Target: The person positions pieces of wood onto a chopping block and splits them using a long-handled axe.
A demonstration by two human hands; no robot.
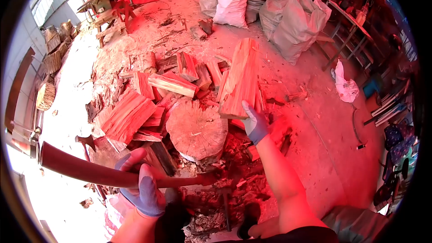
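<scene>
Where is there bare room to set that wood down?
The chopping block looks bare on top, with split logs bordering its left and far sides. Floor between the right hand and white bag is mostly open. It's crowded left of the block; chips clutter its near side.

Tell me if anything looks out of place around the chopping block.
Yes: wood chips litter the floor in front of the chopping block, and split logs lie jumbled beside and behind it, which looks untidy.

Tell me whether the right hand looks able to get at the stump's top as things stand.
Probably yes: the right hand is near the stump, whose top looks bare, though the log it holds may need setting down first.
</scene>
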